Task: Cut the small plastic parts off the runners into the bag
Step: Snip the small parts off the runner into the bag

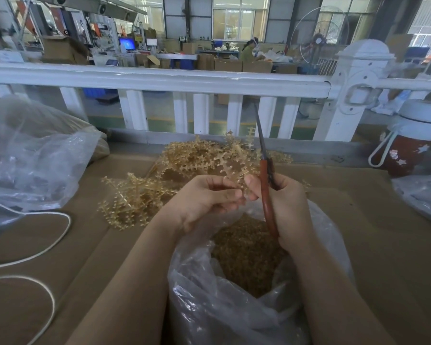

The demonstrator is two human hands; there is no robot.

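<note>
At the far left of a cardboard-covered table [358, 220] sits a large clear plastic sack [30, 158], crumpled and hazy, its contents hard to make out, with a white cord [60, 235] looping across the near left. Moving right, a loose heap of runners [159, 175] lies in the middle of the table: pale amber, translucent branching stems studded with tiny nubs, like brittle dried coral. Just near of the heap, the left hand [204, 197] has its fingers curled in, pinching one runner at its lower end so that the stem stands up between both hands. Below the hands, the open clear bag [209, 307] is already holding a deep layer of cut amber parts [246, 260], so a good deal looks done, yet the uncut heap suggests plenty is left. The right hand [286, 202] is wrapped around the red handles of scissors [265, 175], whose blades look pressed together and point up and away, beside the held runner. At the far right stands a red bottle [408, 148] with a white lid, before a white railing [159, 78]
</note>
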